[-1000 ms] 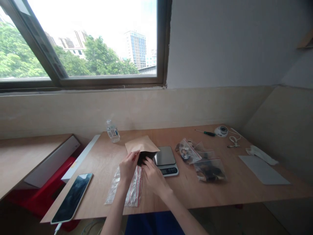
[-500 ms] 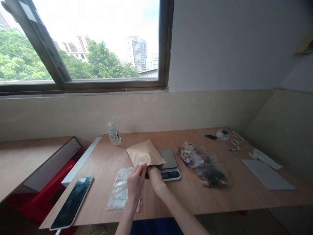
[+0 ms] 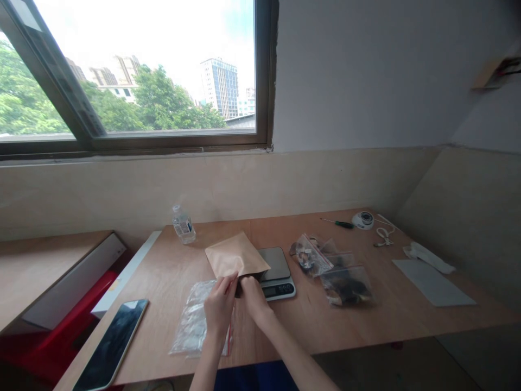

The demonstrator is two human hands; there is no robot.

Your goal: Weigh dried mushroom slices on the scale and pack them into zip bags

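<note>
A brown kraft paper bag (image 3: 235, 255) lies tilted, its dark mouth facing me and its right side over the kitchen scale (image 3: 277, 273). My left hand (image 3: 221, 296) is closed on the bag's near edge, thumb and fingers pinching the paper. At the mouth is my right hand (image 3: 251, 293), its fingertips inside the bag and out of sight; what they touch is hidden. Below the left wrist, flat clear zip bags (image 3: 191, 320) with a red seal lie on the table.
Filled zip bags (image 3: 345, 285) lie right of the scale. A water bottle (image 3: 184, 225) stands at back left, a phone (image 3: 112, 345) at front left. Farther right are a screwdriver (image 3: 344, 224), a dome camera (image 3: 363, 219), a cable (image 3: 383, 235) and a white sheet (image 3: 433, 282).
My right hand has drawn back a little out of the bag's mouth. The left hand still pinches the edge. The whole view has shifted slightly.
</note>
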